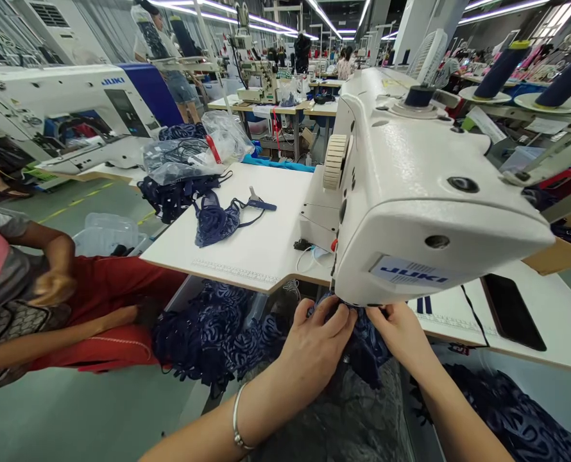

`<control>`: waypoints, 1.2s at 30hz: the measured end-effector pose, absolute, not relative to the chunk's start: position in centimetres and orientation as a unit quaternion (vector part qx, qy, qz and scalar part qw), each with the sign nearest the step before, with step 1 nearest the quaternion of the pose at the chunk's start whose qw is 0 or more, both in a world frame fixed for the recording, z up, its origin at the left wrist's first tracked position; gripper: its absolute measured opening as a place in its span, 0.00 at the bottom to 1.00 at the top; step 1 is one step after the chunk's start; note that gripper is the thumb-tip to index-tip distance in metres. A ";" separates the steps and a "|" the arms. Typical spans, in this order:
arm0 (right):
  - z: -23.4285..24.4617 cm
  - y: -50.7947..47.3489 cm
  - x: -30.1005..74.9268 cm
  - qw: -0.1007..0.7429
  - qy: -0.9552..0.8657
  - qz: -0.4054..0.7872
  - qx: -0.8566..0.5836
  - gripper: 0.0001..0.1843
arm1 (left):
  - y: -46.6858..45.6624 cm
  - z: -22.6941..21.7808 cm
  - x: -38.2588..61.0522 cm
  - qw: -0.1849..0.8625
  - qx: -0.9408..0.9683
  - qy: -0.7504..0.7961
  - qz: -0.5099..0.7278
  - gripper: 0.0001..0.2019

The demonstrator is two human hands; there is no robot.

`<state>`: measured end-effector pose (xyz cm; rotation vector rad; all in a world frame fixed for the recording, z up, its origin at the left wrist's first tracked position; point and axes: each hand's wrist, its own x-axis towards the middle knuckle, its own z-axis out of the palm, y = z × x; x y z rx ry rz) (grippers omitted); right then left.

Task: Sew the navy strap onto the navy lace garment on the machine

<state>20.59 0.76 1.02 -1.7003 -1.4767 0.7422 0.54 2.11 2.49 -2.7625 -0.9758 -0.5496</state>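
Close under the head of a white sewing machine (439,218), my left hand (317,340) and my right hand (403,333) both grip a navy lace bra (365,359). The fingers of each hand are bent and pressed onto the fabric, with the fingertips partly hidden by the machine. Part of the bra hangs down between my hands, over my lap. The needle area is out of sight behind the machine head. A silver bangle (237,420) circles my left wrist. Another navy bra (215,218) lies on the white table (170,253) to the left.
Navy lace pieces (203,333) heap below the table at left; more navy pieces (516,417) lie at lower right. A phone (514,311) rests on the table's right side. Clear plastic bags (184,157) sit at the back left. A seated person (49,289) is close on the left.
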 end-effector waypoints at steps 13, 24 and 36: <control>0.6 0.9 20.8 0.354 -0.587 0.266 -0.677 0.19 | 1.8 2.6 0.7 0.085 -0.921 -0.337 -0.179 0.20; 1.2 0.9 20.3 0.320 -0.604 0.259 -0.683 0.17 | 1.6 3.0 0.7 0.125 -0.920 -0.333 -0.165 0.19; 0.5 0.9 20.3 0.336 -0.618 0.243 -0.668 0.17 | 1.6 3.3 0.4 0.139 -0.919 -0.336 -0.153 0.20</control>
